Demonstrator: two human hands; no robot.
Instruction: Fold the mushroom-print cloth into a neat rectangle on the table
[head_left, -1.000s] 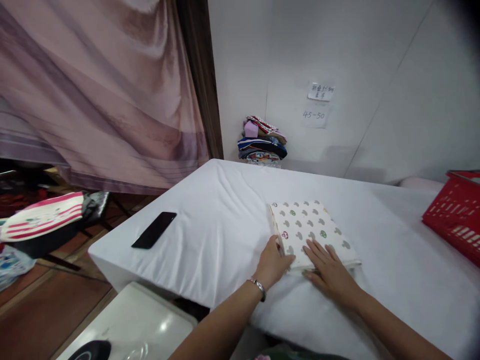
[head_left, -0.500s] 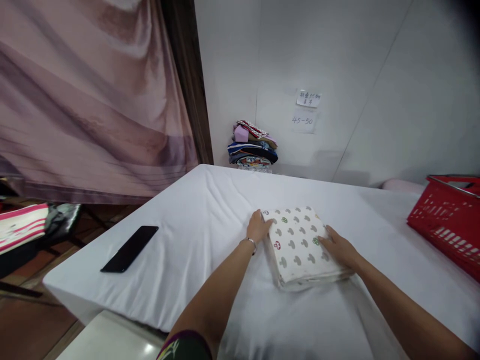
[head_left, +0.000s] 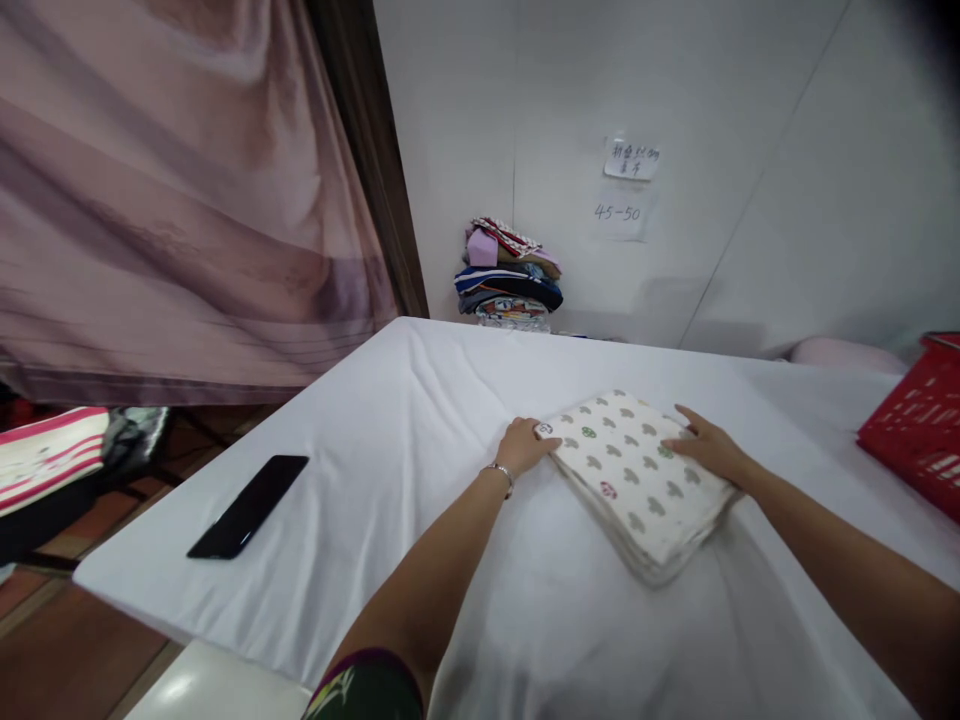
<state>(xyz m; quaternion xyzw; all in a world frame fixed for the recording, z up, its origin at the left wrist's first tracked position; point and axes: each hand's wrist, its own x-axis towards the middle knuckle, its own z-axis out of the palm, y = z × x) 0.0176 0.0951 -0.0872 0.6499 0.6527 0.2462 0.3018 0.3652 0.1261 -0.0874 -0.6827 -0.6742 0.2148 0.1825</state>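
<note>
A folded cream cloth (head_left: 637,480) printed with small grey, green and red shapes lies on the white-covered table (head_left: 450,420), turned at an angle. My left hand (head_left: 523,444) rests at the cloth's far left corner, fingers curled against its edge; a thin bracelet is on that wrist. My right hand (head_left: 705,445) lies flat on the cloth's right side with the fingers stretched out.
A black phone (head_left: 248,504) lies near the table's left edge. A stack of folded clothes (head_left: 508,277) sits by the back wall under two paper notes (head_left: 626,185). A red basket (head_left: 915,430) stands at the right. A pink curtain (head_left: 172,200) hangs to the left.
The folded cloth has been turned clockwise and pushed farther onto the table. Both hands moved from its near edge to its far corners.
</note>
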